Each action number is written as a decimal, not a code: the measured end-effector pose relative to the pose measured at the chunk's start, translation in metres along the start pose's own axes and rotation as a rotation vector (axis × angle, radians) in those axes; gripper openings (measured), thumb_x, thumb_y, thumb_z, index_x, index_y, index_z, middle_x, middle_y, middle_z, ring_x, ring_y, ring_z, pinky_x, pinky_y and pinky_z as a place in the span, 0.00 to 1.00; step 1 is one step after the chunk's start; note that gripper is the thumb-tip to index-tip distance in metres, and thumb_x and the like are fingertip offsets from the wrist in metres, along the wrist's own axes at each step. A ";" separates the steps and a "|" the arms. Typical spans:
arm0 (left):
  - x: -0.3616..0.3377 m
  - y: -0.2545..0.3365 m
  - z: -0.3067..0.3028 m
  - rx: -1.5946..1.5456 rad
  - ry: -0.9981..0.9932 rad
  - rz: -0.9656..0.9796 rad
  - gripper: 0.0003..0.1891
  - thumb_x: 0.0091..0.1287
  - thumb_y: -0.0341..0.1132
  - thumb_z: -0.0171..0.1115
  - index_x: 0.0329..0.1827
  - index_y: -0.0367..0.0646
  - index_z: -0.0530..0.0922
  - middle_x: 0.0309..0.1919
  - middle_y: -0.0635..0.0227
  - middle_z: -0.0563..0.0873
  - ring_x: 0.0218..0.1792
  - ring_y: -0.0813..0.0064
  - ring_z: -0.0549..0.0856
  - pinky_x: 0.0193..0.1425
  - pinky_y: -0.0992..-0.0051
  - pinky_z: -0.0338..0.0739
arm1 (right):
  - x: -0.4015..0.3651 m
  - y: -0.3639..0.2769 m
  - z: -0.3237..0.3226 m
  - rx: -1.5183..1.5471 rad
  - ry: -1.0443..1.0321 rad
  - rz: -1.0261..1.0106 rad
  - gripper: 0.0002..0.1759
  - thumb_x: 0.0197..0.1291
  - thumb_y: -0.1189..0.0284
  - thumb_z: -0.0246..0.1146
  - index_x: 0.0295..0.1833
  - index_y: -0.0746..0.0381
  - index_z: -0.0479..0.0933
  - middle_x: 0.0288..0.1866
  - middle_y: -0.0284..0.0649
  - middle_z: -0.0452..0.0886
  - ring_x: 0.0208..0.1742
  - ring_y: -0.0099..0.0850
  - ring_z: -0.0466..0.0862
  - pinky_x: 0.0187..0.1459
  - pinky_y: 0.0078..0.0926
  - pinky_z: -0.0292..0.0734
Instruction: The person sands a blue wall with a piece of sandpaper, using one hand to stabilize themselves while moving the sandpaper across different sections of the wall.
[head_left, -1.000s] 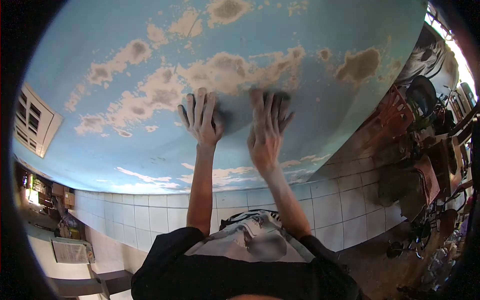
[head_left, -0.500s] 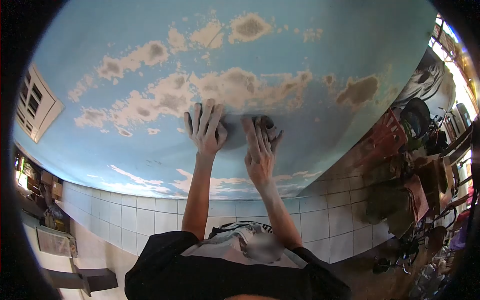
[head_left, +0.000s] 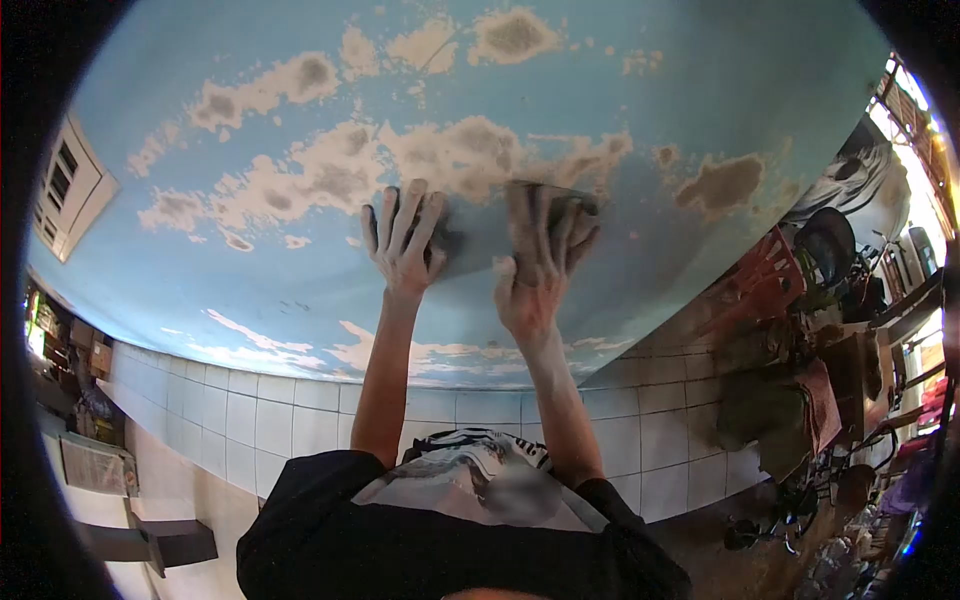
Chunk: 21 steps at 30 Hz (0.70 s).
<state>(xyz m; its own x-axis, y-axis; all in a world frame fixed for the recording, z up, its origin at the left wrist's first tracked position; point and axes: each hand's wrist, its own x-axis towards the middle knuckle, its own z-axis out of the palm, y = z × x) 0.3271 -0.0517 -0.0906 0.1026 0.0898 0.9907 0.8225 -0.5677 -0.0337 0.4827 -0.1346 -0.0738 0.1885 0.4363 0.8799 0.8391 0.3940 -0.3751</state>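
Observation:
A pale blue wall (head_left: 330, 270) with patches of cream and grey runs across the head view. My left hand (head_left: 403, 240) lies against it with fingers spread, just below a cream patch (head_left: 345, 170); nothing shows in it. Further right, my right hand (head_left: 540, 270) presses a dark, flat piece (head_left: 585, 203) to the wall. The fingers lie over this piece, which looks like a sanding sheet or pad, and partly hide it. Both hands look dusty.
White tiles (head_left: 415, 405) line the lower wall. A vent or window frame (head_left: 72, 190) is at the far left. On the right stand a red plastic chair (head_left: 765, 275), a hanging pink cloth (head_left: 820, 400) and mixed clutter. A grey bench-like object (head_left: 180, 540) is at lower left.
My right hand has moved up and slightly right along the wall with the dark piece. My left hand stays spread on the wall. The view has shifted slightly.

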 end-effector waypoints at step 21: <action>0.002 -0.002 0.003 -0.013 0.038 0.050 0.22 0.58 0.32 0.42 0.53 0.50 0.80 0.60 0.65 0.76 0.67 0.60 0.67 0.71 0.52 0.49 | -0.039 0.017 0.007 -0.321 -0.075 0.022 0.28 0.61 0.78 0.45 0.68 0.68 0.58 0.71 0.49 0.59 0.72 0.48 0.55 0.70 0.55 0.39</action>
<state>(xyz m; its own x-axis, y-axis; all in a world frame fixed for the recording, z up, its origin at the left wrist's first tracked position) 0.3271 -0.0480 -0.0889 0.1216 0.0303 0.9921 0.8095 -0.5815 -0.0814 0.4865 -0.1393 -0.1165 0.1803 0.5046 0.8443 0.9555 0.1141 -0.2722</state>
